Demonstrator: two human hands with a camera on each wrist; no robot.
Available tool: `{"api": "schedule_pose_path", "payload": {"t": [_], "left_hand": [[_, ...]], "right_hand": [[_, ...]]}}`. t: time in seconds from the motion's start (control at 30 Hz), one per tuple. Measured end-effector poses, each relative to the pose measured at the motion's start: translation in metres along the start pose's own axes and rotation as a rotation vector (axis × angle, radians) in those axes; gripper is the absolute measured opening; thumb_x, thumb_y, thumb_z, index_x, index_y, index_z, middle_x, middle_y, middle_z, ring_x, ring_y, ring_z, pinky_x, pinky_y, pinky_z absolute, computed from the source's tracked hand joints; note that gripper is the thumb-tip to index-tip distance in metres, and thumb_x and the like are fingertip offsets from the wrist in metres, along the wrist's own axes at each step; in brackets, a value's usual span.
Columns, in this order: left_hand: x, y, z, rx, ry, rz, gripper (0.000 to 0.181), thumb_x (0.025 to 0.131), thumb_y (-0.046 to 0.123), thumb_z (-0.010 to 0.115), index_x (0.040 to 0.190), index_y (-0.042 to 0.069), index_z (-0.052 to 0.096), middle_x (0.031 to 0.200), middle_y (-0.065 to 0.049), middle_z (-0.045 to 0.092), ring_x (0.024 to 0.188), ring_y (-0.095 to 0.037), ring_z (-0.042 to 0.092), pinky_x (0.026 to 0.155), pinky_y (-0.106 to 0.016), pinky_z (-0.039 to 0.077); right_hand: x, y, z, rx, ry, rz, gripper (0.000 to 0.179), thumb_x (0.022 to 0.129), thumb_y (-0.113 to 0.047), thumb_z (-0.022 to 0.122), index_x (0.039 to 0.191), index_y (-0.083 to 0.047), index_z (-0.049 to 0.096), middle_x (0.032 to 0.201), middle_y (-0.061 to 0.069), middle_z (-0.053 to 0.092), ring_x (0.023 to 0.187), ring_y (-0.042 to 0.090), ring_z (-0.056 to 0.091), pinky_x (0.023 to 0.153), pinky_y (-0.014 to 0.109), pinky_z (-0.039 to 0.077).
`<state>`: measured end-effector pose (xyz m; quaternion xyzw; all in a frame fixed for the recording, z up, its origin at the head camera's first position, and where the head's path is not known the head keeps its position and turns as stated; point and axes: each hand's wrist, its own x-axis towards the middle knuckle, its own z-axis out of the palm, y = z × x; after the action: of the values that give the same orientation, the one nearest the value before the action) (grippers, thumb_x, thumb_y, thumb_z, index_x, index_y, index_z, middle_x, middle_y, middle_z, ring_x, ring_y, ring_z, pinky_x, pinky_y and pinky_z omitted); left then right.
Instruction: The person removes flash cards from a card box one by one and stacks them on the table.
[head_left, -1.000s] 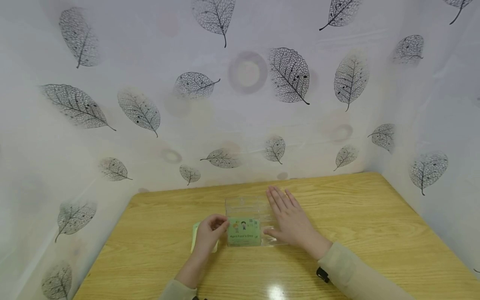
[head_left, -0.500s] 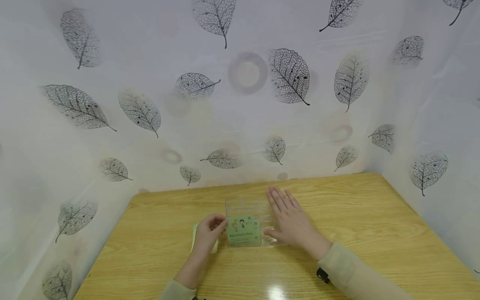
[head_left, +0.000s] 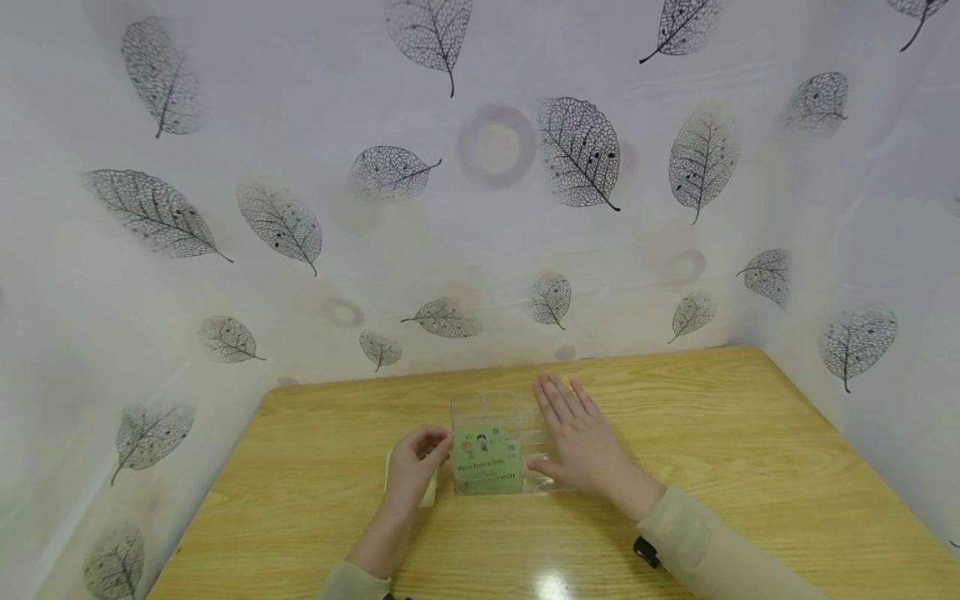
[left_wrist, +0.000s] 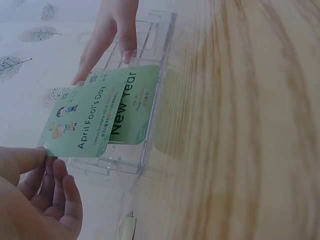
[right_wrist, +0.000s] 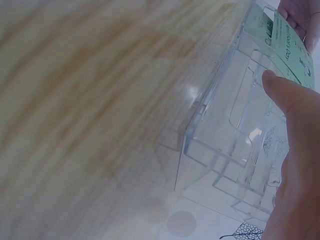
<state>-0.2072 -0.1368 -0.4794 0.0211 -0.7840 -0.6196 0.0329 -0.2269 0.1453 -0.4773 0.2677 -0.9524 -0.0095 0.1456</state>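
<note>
My left hand (head_left: 414, 467) pinches the corner of a green "April Fool's Day" card (left_wrist: 82, 120) between thumb and fingers. The card is tilted over another green card (left_wrist: 137, 100) reading "New Year", which sits in the left section of a clear plastic card holder (right_wrist: 230, 120) and is partly covered. Across the holder's right side rests my right hand (head_left: 585, 442), fingers straight and pointing away, thumb stretched toward the cards. In the right wrist view, the right thumb lies over the holder's slotted face.
More cards (head_left: 429, 497) lie on the wooden table (head_left: 315, 483) under and beside the left hand, mostly hidden by it. A pale leaf-print sheet (head_left: 495, 242) rises behind the table's back edge and along both sides.
The left hand has shifted slightly left, and the April Fool's Day card has lifted and tilted, baring "Year" on the card beneath. The right hand has stayed in place.
</note>
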Motion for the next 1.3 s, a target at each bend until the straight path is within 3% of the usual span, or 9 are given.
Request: {"api": "schedule_pose_path", "payload": {"t": [0.87,1.3], "left_hand": [[-0.001,0.000,-0.008,-0.033,0.011,0.011,0.018,0.102,0.005,0.069,0.116,-0.007,0.068,0.110,-0.013,0.074,0.093,-0.008,0.066,0.083,-0.015,0.058],[-0.002,-0.003,-0.016,-0.032,0.036,-0.030,0.019,0.103,0.006,0.068,0.118,-0.005,0.068,0.110,-0.010,0.073,0.093,-0.008,0.066,0.083,-0.016,0.057]], "right_hand": [[-0.001,0.000,0.003,-0.035,0.017,-0.003,0.117,0.091,-0.078,0.059,0.166,0.003,0.021,0.175,0.021,0.022,0.163,0.039,0.022,0.134,0.055,0.020],[-0.001,0.001,0.004,-0.036,0.029,-0.007,0.116,0.091,-0.078,0.059,0.166,0.003,0.022,0.175,0.021,0.022,0.163,0.038,0.023,0.134,0.055,0.020]]}}
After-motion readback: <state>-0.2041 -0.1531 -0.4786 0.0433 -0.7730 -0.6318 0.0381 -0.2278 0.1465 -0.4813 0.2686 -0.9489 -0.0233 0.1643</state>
